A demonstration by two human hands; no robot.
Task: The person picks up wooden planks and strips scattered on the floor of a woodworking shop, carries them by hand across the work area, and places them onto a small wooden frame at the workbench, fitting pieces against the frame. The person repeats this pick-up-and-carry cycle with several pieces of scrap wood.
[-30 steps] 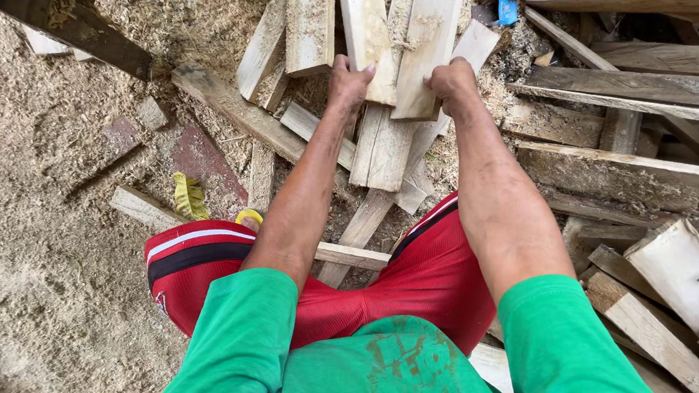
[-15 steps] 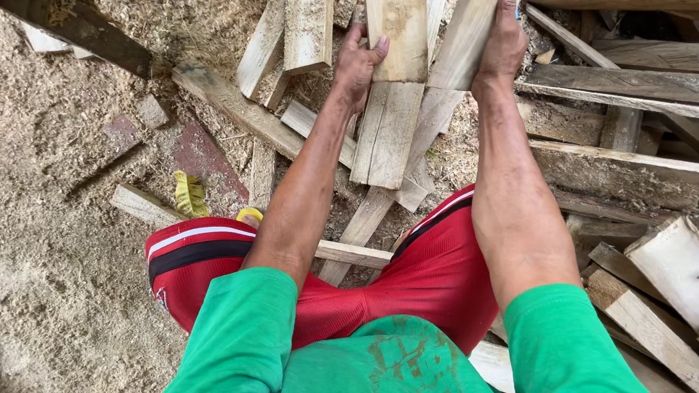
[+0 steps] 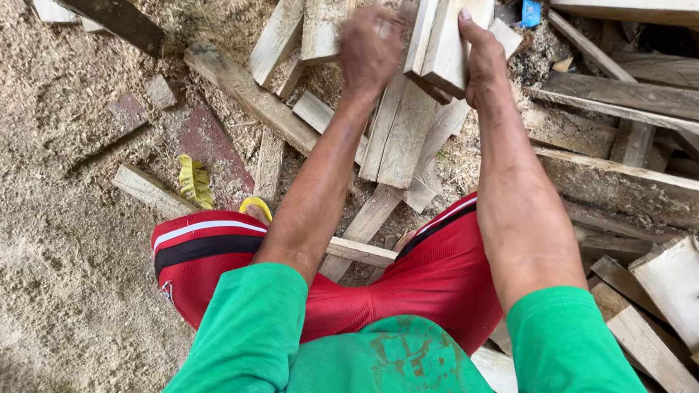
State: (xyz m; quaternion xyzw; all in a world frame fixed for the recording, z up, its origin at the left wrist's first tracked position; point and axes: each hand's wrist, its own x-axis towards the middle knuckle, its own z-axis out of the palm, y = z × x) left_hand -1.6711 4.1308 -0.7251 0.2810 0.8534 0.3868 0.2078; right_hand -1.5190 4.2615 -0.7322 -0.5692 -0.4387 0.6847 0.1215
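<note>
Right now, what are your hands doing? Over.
Right hand gripping pale wood plank. Left hand blurred beside it, grip unclear. Loose offcuts and sawdust below.

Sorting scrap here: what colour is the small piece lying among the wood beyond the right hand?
Bright blue; the small scrap shows in the head view, beyond the right hand.

The pale plank (image 3: 453, 38) gripped by the right hand (image 3: 483, 61) is rough-sawn, matt wood, like the scattered offcuts (image 3: 404, 134) (some greyer and weathered) on the loose, powdery sawdust (image 3: 40, 222), while the red shorts (image 3: 434, 278) look like smooth, faintly shiny cloth and the green shirt (image 3: 385, 374) like matt, stained cloth.
</note>
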